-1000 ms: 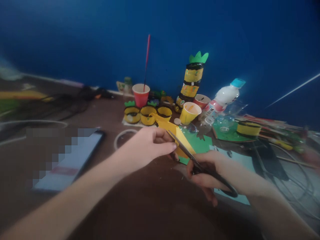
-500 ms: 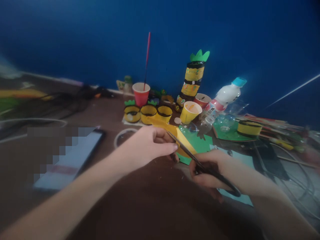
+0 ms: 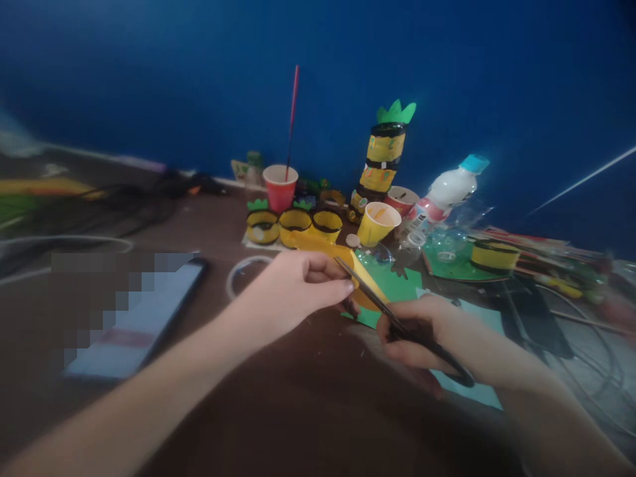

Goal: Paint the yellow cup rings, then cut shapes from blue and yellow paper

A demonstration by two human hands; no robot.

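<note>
My left hand [image 3: 298, 288] pinches a piece of yellow paper [image 3: 370, 275] between thumb and fingers, above the brown table [image 3: 258, 411]. Closed round the handles of a pair of dark scissors [image 3: 365, 291] is my right hand [image 3: 422, 334]. The blades point up and left and lie against the yellow paper close to my left fingertips. Whether the blades are apart is hard to make out. Under the paper lies a green sheet [image 3: 405, 281], and a light blue sheet [image 3: 474, 391] is partly beneath my right hand.
Behind my hands stand yellow and black rings [image 3: 294, 228], a red cup [image 3: 281, 189] with a brush, a yellow cup [image 3: 377, 225], a tall pineapple-like tower [image 3: 385, 156] and a white bottle [image 3: 454, 189]. A phone [image 3: 144, 318] lies left; cables [image 3: 596, 344] are at right.
The scissors and my right hand have shifted very slightly. My left hand keeps its hold on the yellow paper, almost unmoved.
</note>
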